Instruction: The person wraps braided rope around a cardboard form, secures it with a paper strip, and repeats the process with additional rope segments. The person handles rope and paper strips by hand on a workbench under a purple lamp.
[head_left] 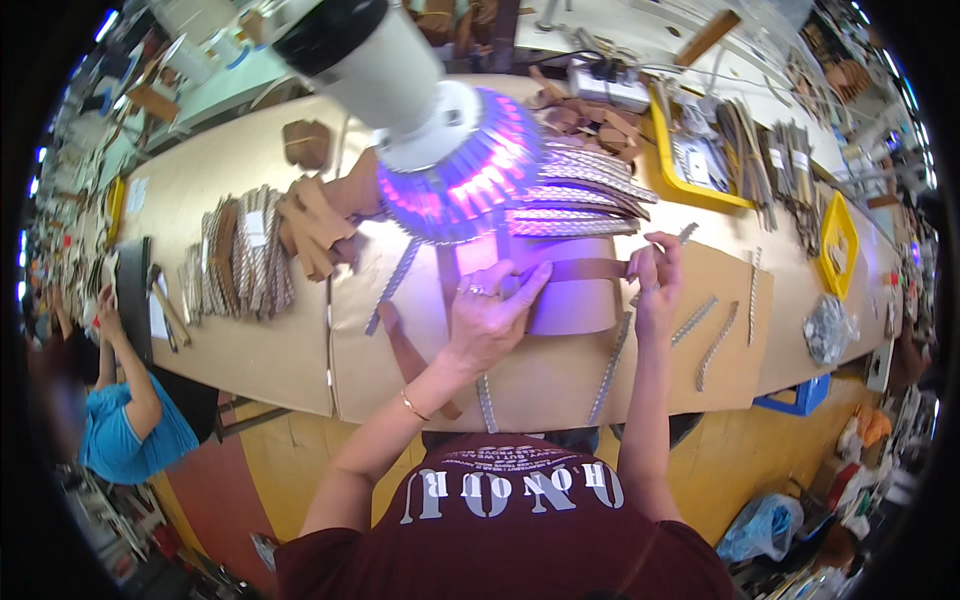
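Observation:
A flat brown strip [590, 269], leather-like, stretches between my two hands over a tan board [572, 320] under purple light. My left hand [492, 312], with a ring and a bracelet, has its thumb and fingers closed on the strip's left part. Its right end is pinched in my right hand [655, 282], some fingers raised. Just beyond the strip lies a stack of braided straps [585, 200]. A lamp [465, 165] with a glowing purple rim hangs in front of the stack and hides part of it. Another brown strip [405, 350] lies beside my left forearm.
Thin grey braided strips [612, 365] lie around the table [520, 395]. At left are bundled straps [245, 255], brown pieces [315, 228] and a hammer [170, 310]. Yellow trays [700, 190] and a plastic bag [828, 328] stand right. A co-worker in blue [135, 420] works at far left.

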